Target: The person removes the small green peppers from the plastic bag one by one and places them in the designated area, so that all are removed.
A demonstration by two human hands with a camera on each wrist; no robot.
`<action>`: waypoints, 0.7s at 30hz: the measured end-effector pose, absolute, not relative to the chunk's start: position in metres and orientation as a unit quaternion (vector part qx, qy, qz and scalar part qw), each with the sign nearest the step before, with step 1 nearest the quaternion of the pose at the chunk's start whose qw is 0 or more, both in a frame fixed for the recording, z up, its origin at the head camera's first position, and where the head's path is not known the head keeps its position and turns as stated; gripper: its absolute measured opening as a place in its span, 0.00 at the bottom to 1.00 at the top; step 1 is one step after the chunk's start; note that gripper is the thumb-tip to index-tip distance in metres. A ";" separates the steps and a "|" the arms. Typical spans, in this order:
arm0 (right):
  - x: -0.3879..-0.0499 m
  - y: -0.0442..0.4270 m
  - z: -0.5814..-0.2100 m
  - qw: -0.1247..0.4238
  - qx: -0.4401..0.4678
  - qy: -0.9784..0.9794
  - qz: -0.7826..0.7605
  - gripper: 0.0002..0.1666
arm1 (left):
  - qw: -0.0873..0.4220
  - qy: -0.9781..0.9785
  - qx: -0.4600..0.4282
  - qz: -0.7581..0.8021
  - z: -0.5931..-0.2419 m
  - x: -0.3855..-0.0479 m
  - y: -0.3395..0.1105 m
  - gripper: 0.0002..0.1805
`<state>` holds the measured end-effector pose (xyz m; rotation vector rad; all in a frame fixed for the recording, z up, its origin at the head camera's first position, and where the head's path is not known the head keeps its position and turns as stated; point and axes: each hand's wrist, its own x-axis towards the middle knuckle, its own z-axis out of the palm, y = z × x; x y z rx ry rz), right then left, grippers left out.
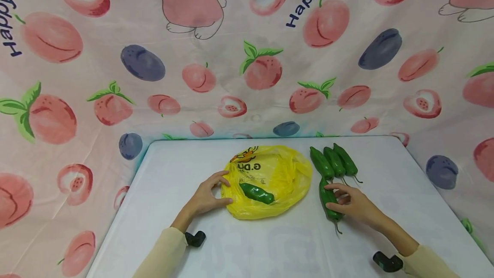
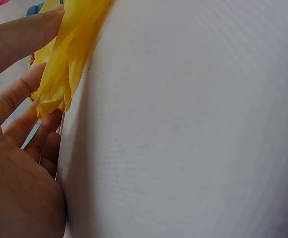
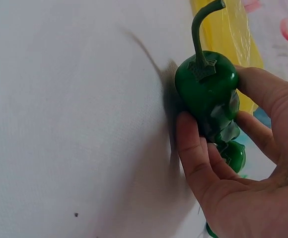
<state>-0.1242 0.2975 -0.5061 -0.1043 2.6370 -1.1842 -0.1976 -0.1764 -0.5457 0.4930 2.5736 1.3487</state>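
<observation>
A yellow plastic bag point(image 1: 302, 173) with printing on it lies spread on the table, a green pepper point(image 1: 256, 193) resting in its opening. My left hand point(image 1: 206, 194) is at the bag's left edge. In the left wrist view, thumb and fingers point(image 2: 20, 94) hold the bag's gathered edge between them. To the right of the bag, my right hand point(image 1: 356, 203) grips another green pepper point(image 1: 327, 200) from its right side. The right wrist view shows thumb and fingertips around that pepper point(image 3: 206, 84), its curved stem toward the camera.
Three more green peppers point(image 1: 335, 162) lie side by side behind the held one, right of the bag. The table point(image 1: 270, 248) is covered in white. A fruit-print cloth point(image 1: 216, 55) hangs at the back and sides. Each wrist carries a small black device point(image 1: 387, 262).
</observation>
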 end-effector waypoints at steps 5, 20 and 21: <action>-0.125 0.298 -0.506 0.125 -0.037 0.903 -0.408 0.35 | 0.096 0.868 0.164 0.458 -0.547 -0.198 -0.176 0.22; -0.124 0.300 -0.506 0.138 -0.033 0.906 -0.399 0.36 | 0.090 0.869 0.168 0.457 -0.549 -0.198 -0.176 0.21; -0.124 0.300 -0.506 0.138 -0.033 0.906 -0.398 0.36 | 0.090 0.869 0.168 0.456 -0.549 -0.198 -0.176 0.21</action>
